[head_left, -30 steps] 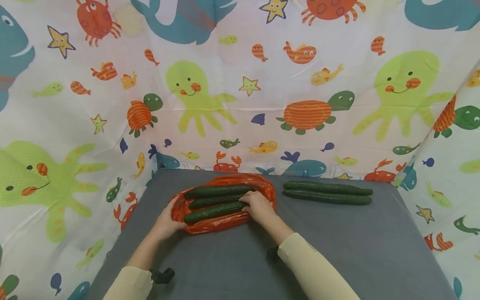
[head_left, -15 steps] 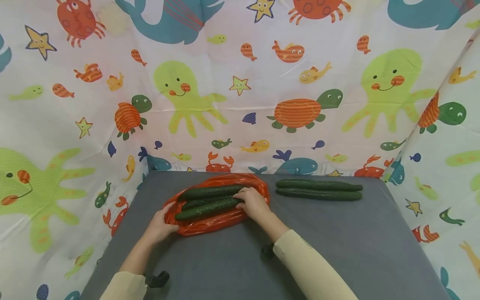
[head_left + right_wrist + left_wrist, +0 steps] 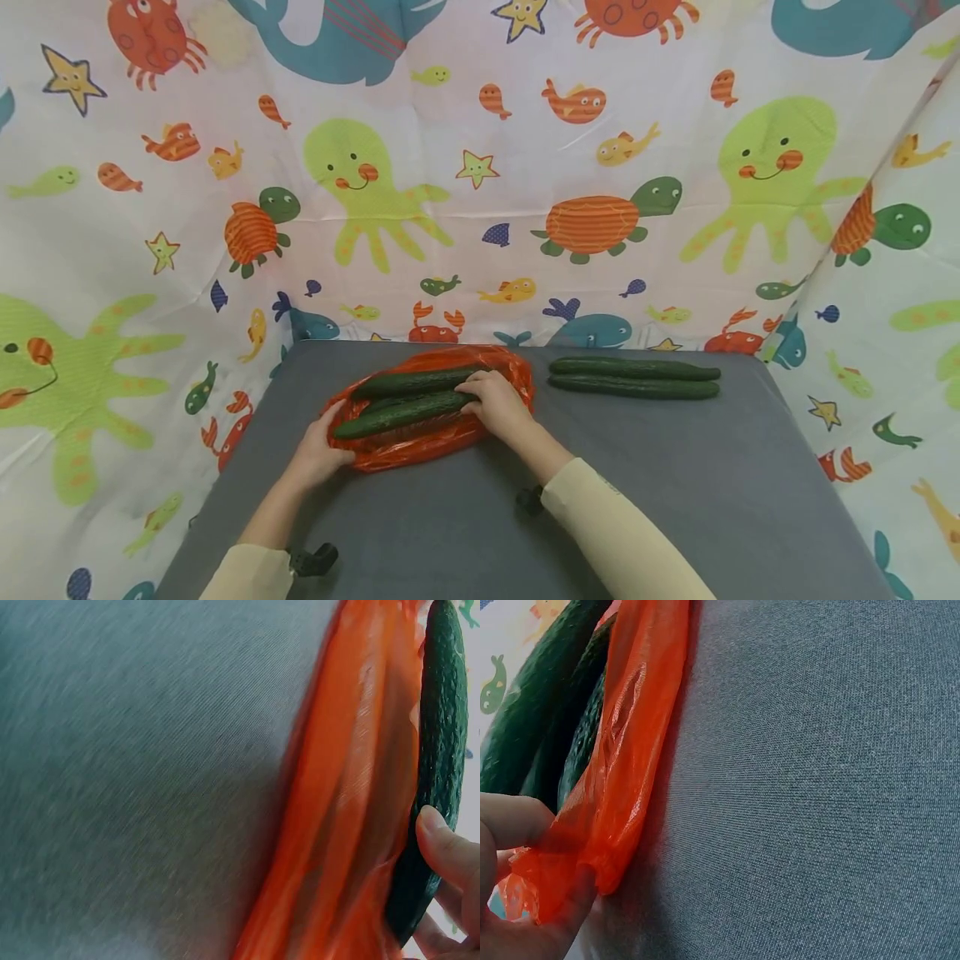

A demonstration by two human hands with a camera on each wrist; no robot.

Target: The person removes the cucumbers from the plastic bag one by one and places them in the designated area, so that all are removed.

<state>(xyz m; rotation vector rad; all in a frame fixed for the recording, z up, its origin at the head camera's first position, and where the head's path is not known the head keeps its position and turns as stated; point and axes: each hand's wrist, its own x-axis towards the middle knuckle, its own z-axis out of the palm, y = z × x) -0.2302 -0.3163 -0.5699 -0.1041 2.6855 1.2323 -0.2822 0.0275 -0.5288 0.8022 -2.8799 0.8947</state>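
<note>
An orange plastic bag (image 3: 420,457) lies spread on the table with long dark-green cucumbers in its mouth. My right hand (image 3: 504,407) grips the right end of the front cucumber (image 3: 401,417), its thumb (image 3: 444,844) lying along the near side in the right wrist view. That cucumber slants, left end lower, and partly covers a middle cucumber (image 3: 381,406). Behind them lies a back cucumber (image 3: 412,383). At the bag's left edge my left hand (image 3: 318,454) pinches the thin plastic between thumb and fingers; the left wrist view shows the bag wall (image 3: 634,750) stretched beside the cucumbers.
Two more cucumbers, a rear one (image 3: 630,367) and a nearer one (image 3: 633,387), lie side by side right of the bag on the grey tabletop (image 3: 637,483). A curtain (image 3: 465,242) printed with sea animals hangs behind and along both sides.
My right hand has shifted the front cucumber leftward and tilted it, so it now covers more of the middle one. The left hand keeps its hold on the bag. The head view has turned slightly right.
</note>
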